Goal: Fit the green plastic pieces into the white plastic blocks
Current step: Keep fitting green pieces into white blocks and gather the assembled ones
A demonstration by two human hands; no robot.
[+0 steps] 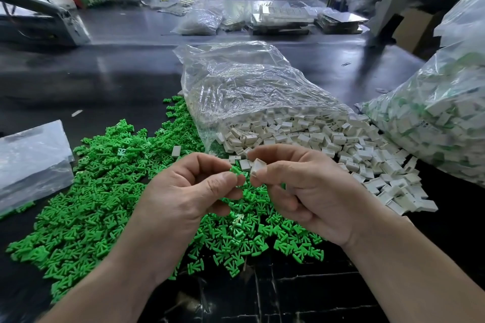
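Dark table (118,81) under everything. Beyond the two pinches we see a big clear bag (244,86) lying open, its mouth facing the hands and white blocks spilling out. Off to the right of the grip, well apart, there's a second bag (446,113), stuffed with white blocks that show green. A heap of loose green pieces (91,191) lies below the hands and spreads left of the grip. A heap of white blocks (341,144) lies behind and right of the grip, running out of the bag mouth. We note a flat clear bag (31,155) far left of the grip, at the edge of the green heap. The left hand (183,191) pinches one green piece (236,170) between thumb and forefinger, other fingers curled. The right hand (301,191) pinches one white block (258,165) between thumb and forefinger, open side tilted toward the green piece. Piece and block sit just beside each other above the green heap; we can't tell if they touch.
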